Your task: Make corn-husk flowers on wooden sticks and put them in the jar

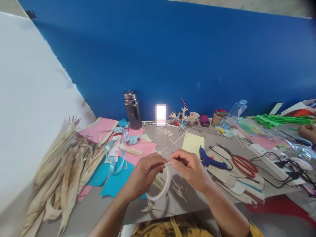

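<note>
Ring (pixel 169 181), smooth, white and round

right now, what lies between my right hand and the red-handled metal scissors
In the head view, a blue glue gun and some pale fabric lie between your right hand and the red-handled metal scissors.

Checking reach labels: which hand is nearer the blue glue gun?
Right. The right hand is just to the left of the blue glue gun; the left hand is farther left, on the far side of the right hand.
</note>
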